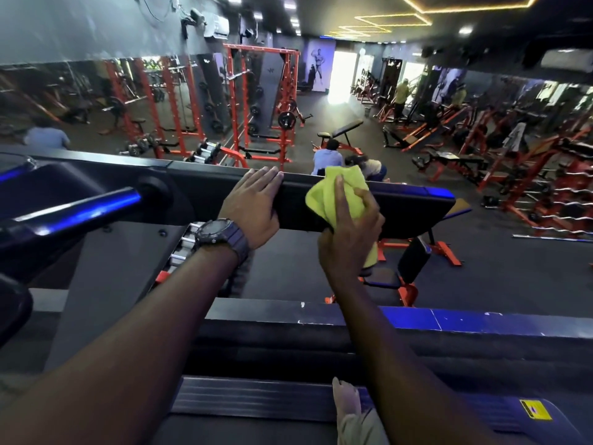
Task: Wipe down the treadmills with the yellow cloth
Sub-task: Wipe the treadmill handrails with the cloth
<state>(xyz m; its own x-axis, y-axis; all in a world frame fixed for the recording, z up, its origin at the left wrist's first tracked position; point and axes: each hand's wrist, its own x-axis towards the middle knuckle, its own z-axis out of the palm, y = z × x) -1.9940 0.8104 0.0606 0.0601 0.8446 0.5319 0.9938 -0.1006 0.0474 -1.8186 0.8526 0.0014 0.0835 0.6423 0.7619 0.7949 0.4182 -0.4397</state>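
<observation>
The treadmill's black console panel (414, 203) runs across the middle of the view. My right hand (349, 239) holds the yellow cloth (330, 191) bunched against the panel's face, thumb and fingers curled around it. My left hand (252, 207), with a dark watch on the wrist, lies on the panel just left of the cloth, its fingers hooked over the top edge. Below my arms is the treadmill belt (256, 399) with its front hood (481, 322).
A black handlebar (73, 210) with blue reflections juts in at the left. Beyond the console the gym floor holds orange racks (260, 101), benches (346, 128) and two people crouching (327, 157). My foot (346, 403) stands on the belt.
</observation>
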